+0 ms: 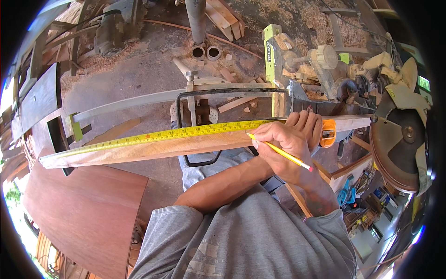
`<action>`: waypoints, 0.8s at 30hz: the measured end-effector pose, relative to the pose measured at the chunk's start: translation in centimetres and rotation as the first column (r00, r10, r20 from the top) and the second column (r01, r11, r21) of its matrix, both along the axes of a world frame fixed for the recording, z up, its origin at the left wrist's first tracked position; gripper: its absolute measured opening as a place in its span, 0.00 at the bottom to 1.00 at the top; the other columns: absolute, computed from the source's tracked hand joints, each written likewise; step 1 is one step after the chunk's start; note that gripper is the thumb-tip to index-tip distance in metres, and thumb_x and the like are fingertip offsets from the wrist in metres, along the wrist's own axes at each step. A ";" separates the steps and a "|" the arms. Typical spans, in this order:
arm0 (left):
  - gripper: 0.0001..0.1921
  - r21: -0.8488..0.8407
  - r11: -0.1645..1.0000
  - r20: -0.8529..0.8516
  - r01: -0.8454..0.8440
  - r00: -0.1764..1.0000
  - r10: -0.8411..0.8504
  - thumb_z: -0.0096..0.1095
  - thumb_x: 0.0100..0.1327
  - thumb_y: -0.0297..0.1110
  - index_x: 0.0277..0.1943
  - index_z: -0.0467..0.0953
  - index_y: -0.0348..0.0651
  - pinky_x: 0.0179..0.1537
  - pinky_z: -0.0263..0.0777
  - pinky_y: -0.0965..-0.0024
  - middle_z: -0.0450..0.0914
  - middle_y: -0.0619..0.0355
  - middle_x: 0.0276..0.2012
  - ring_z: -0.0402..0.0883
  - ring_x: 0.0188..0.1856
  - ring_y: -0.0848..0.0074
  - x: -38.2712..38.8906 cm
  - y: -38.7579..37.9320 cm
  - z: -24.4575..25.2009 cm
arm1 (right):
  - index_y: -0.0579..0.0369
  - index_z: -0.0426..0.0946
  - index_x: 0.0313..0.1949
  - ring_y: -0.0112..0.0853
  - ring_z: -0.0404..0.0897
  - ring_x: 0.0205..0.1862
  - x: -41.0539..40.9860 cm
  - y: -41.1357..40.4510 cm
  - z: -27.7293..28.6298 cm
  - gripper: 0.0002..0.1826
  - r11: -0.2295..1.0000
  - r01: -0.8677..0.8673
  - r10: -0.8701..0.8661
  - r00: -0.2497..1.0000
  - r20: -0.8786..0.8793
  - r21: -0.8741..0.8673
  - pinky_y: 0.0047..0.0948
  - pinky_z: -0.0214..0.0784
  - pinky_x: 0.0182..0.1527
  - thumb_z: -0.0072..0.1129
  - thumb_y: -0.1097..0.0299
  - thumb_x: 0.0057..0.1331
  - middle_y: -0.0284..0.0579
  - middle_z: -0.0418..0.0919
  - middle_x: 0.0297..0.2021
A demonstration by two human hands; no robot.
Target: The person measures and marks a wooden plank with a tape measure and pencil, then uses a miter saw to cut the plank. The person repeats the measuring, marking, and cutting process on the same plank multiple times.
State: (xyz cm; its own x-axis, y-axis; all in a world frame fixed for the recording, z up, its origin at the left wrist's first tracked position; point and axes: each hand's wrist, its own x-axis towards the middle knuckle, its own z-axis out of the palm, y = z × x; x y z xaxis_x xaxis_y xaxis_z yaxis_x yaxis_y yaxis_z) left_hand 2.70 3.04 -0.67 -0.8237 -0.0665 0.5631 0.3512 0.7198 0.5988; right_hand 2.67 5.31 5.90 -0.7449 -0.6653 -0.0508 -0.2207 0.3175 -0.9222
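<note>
A long wooden board (pixel 167 148) crosses in front of me, tilted slightly up to the right. Along its top face lies the yellow blade of a tape measure (pixel 198 129), drawn out from its orange case (pixel 328 133) on the right. My left hand (pixel 307 125) reaches across under my other arm and grips the board and blade beside the case; its palm is hidden. In my right hand (pixel 284 144) is a yellow pencil (pixel 287 155) with a pink eraser, its tip close to the blade's lower edge.
A miter saw (pixel 400 139) with a round blade stands at the right, its lime-green Ryobi stand (pixel 271 69) beyond the board. A black metal bar frame (pixel 230 91) passes under the board. A reddish wood panel (pixel 87 209) lies lower left. Wood offcuts (pixel 224 21) and sawdust cover parts of the floor.
</note>
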 end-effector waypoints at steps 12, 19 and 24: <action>0.19 0.005 1.000 0.019 0.014 1.000 -0.014 0.65 0.49 0.31 0.44 0.78 0.29 0.36 0.62 0.65 0.73 0.52 0.33 0.74 0.35 0.66 0.0 -0.1 0.2 | 0.63 0.77 0.44 0.38 0.87 0.47 0.1 0.3 0.1 0.08 0.997 -0.020 0.021 1.000 -0.018 0.073 0.35 0.78 0.55 0.63 0.83 0.67 0.54 0.87 0.43; 0.19 0.019 1.000 0.006 0.011 1.000 -0.011 0.65 0.48 0.31 0.44 0.79 0.28 0.35 0.62 0.65 0.73 0.53 0.33 0.75 0.35 0.66 -0.1 -0.1 0.3 | 0.63 0.76 0.44 0.38 0.87 0.46 -0.2 0.5 0.2 0.08 0.998 -0.034 0.034 0.999 0.010 0.057 0.36 0.78 0.55 0.62 0.83 0.66 0.54 0.87 0.42; 0.19 0.004 1.000 0.003 0.019 1.000 -0.019 0.65 0.48 0.30 0.43 0.79 0.28 0.35 0.62 0.65 0.72 0.53 0.32 0.75 0.35 0.66 -0.1 0.0 0.2 | 0.64 0.77 0.38 0.38 0.87 0.39 0.0 0.2 -0.1 0.06 0.999 0.026 -0.026 1.000 -0.003 -0.023 0.34 0.79 0.46 0.65 0.83 0.64 0.51 0.85 0.38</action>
